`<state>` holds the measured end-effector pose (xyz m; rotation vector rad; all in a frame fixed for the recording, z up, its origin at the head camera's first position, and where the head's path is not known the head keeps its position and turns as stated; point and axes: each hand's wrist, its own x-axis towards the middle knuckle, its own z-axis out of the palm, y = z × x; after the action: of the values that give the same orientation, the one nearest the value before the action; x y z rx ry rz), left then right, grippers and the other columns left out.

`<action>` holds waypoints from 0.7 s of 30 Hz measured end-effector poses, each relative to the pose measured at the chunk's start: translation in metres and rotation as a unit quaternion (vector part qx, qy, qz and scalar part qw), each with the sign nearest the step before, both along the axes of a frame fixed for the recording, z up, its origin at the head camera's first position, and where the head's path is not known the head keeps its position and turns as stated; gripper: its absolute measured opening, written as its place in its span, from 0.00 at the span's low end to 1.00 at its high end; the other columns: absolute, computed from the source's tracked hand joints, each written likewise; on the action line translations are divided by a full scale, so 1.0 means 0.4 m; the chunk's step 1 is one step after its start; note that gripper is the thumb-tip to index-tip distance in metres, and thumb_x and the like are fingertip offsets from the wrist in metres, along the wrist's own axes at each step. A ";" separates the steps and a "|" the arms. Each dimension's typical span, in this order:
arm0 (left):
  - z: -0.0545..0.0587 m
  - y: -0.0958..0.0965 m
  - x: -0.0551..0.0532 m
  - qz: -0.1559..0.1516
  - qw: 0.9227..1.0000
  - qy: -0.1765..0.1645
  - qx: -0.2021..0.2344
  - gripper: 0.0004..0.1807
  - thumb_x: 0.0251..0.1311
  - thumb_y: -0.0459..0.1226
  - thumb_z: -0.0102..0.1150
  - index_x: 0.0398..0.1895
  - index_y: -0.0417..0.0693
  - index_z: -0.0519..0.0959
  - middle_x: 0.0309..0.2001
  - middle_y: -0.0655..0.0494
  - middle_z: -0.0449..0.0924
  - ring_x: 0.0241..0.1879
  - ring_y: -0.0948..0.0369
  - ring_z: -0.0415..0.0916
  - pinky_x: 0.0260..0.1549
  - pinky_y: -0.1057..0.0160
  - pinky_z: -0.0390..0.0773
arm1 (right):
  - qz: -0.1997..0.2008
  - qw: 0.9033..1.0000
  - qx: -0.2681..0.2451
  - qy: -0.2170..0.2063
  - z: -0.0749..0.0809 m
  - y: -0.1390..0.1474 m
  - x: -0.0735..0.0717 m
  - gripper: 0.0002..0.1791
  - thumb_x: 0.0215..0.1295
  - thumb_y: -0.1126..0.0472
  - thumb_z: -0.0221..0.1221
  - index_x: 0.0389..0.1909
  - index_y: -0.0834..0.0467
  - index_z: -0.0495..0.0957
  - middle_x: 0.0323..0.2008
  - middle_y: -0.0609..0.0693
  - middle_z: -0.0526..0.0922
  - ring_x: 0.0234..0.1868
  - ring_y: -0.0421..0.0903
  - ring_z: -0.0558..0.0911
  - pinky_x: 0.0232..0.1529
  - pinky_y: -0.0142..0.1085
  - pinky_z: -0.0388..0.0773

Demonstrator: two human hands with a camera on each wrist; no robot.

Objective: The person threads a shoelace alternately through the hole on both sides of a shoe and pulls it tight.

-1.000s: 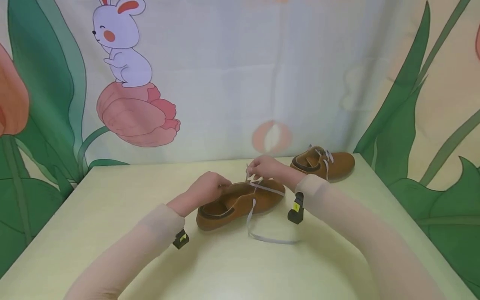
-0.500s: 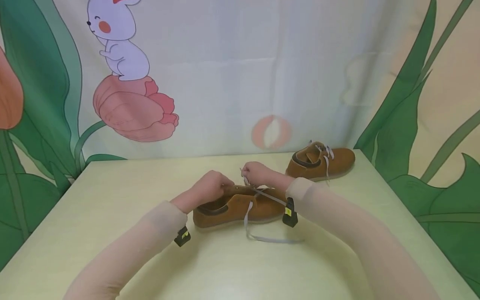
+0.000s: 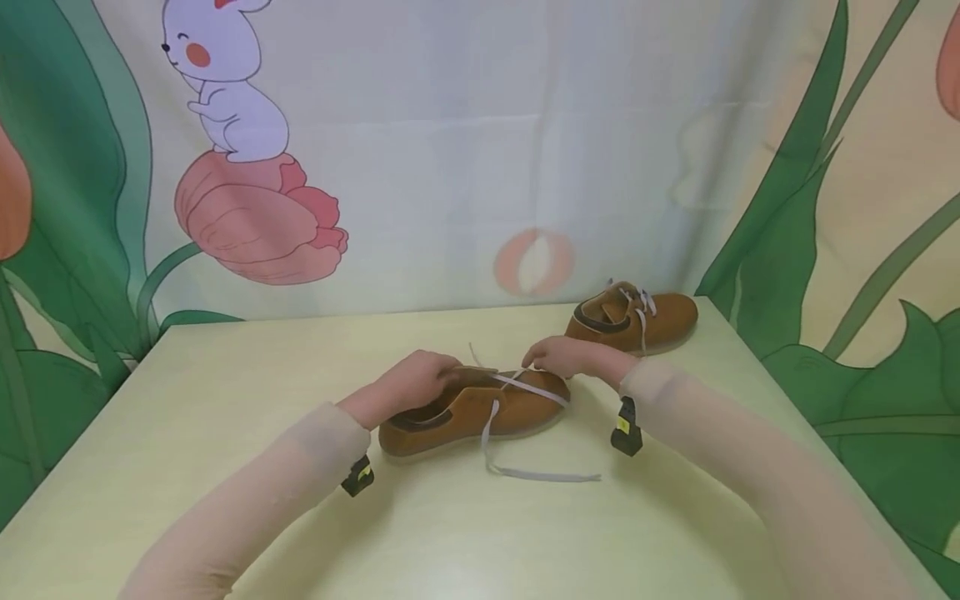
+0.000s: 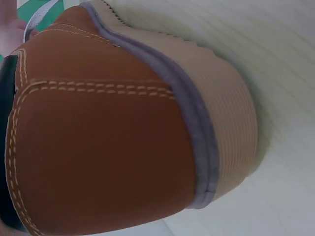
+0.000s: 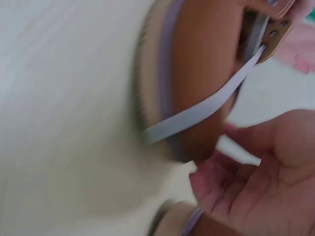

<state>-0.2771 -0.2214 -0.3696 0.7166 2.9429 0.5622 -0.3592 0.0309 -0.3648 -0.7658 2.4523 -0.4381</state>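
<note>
A brown lace-up shoe (image 3: pixel 517 417) rests on the table with its toe to the right, seen in the head view. My left hand (image 3: pixel 418 379) grips the far side of its opening. The left wrist view shows the stitched heel (image 4: pixel 98 157) close up. Beside the toe is my right hand (image 3: pixel 558 357), thumb and fingers apart around the toe's far edge in the right wrist view, where no lace shows between the fingertips. One pale lace (image 5: pixel 211 108) crosses the toe; the other lace (image 3: pixel 540 476) trails on the table in front. A thin lace end sticks up behind the shoe.
A matching brown shoe (image 3: pixel 663 321), its lace threaded, stands at the back right of the pale table (image 3: pixel 285 367). A printed curtain (image 3: pixel 420 167) with a rabbit and tulips hangs behind the table's back edge.
My right hand, earlier pulling up a lace above the opening, has let it go and moved right to the toe. The left hand keeps its hold on the shoe.
</note>
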 end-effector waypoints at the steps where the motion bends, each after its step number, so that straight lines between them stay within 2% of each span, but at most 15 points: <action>1: 0.000 -0.003 0.001 0.001 1.000 0.006 0.004 0.13 0.75 0.32 0.50 0.48 0.38 0.84 0.38 0.47 0.87 0.35 0.58 0.79 0.46 0.56 0.82 | 0.001 1.000 -0.009 -0.004 -0.006 0.006 0.000 0.23 0.80 0.64 0.39 0.68 0.65 0.73 0.69 0.64 0.75 0.63 0.53 0.77 0.57 0.38 0.76; 3: -0.001 -0.007 0.003 0.005 1.000 0.012 0.015 0.12 0.74 0.31 0.50 0.48 0.38 0.85 0.39 0.47 0.88 0.35 0.58 0.78 0.46 0.56 0.82 | 0.000 0.999 -0.028 -0.019 -0.015 0.013 0.000 0.23 0.80 0.63 0.41 0.68 0.63 0.73 0.70 0.63 0.74 0.70 0.56 0.74 0.65 0.43 0.74; 6: 0.000 -0.005 0.008 0.016 0.999 0.020 0.024 0.13 0.73 0.31 0.50 0.50 0.37 0.84 0.44 0.45 0.89 0.38 0.56 0.80 0.49 0.54 0.83 | -0.005 0.999 -0.038 -0.028 -0.021 0.019 -0.006 0.20 0.80 0.59 0.44 0.63 0.63 0.76 0.62 0.60 0.79 0.62 0.53 0.78 0.61 0.43 0.77; 8: -0.003 0.000 0.011 0.025 0.999 0.019 0.029 0.13 0.73 0.31 0.50 0.50 0.37 0.84 0.43 0.45 0.88 0.38 0.56 0.80 0.49 0.53 0.82 | -0.014 0.999 -0.034 -0.033 -0.023 0.027 -0.009 0.18 0.80 0.56 0.47 0.56 0.63 0.78 0.50 0.57 0.82 0.51 0.48 0.79 0.52 0.40 0.80; 10: -0.005 0.003 0.012 0.032 0.999 0.020 0.031 0.13 0.74 0.31 0.50 0.50 0.37 0.84 0.43 0.45 0.88 0.39 0.56 0.81 0.49 0.53 0.82 | -0.022 0.999 -0.026 -0.033 -0.023 0.038 -0.012 0.16 0.80 0.53 0.49 0.45 0.61 0.78 0.38 0.51 0.78 0.40 0.43 0.76 0.41 0.35 0.78; 13: -0.007 0.006 0.012 0.038 0.999 0.018 0.035 0.12 0.74 0.32 0.50 0.48 0.37 0.84 0.41 0.45 0.88 0.38 0.56 0.80 0.47 0.53 0.82 | -0.011 1.000 -0.005 -0.028 -0.020 0.055 -0.018 0.20 0.79 0.47 0.51 0.29 0.56 0.73 0.24 0.44 0.70 0.26 0.39 0.69 0.28 0.30 0.68; 16: -0.009 0.002 0.009 0.042 0.998 0.014 0.036 0.11 0.74 0.32 0.50 0.45 0.37 0.84 0.37 0.47 0.87 0.34 0.58 0.77 0.43 0.57 0.81 | 0.006 0.999 0.006 -0.039 -0.006 0.068 -0.020 0.27 0.79 0.44 0.49 0.19 0.53 0.69 0.15 0.42 0.65 0.17 0.38 0.62 0.22 0.30 0.60; 18: -0.007 -0.002 0.005 0.043 0.998 0.014 0.034 0.11 0.74 0.31 0.51 0.42 0.37 0.84 0.34 0.48 0.85 0.32 0.59 0.74 0.39 0.59 0.78 | 0.012 0.999 0.002 -0.047 0.008 0.068 -0.019 0.29 0.80 0.43 0.47 0.17 0.54 0.69 0.13 0.42 0.64 0.16 0.38 0.60 0.22 0.30 0.59; 21: -0.005 -0.008 0.000 0.049 0.998 0.009 0.035 0.11 0.74 0.32 0.51 0.42 0.37 0.84 0.33 0.48 0.84 0.31 0.59 0.72 0.38 0.61 0.76 | 0.010 1.000 -0.016 -0.023 0.031 0.049 -0.010 0.28 0.80 0.43 0.47 0.24 0.57 0.76 0.20 0.44 0.73 0.22 0.39 0.69 0.27 0.31 0.65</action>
<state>-0.2771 -0.2247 -0.3715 0.5883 3.0008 0.6745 -0.3631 0.0506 -0.3523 -0.7851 2.3983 -0.4837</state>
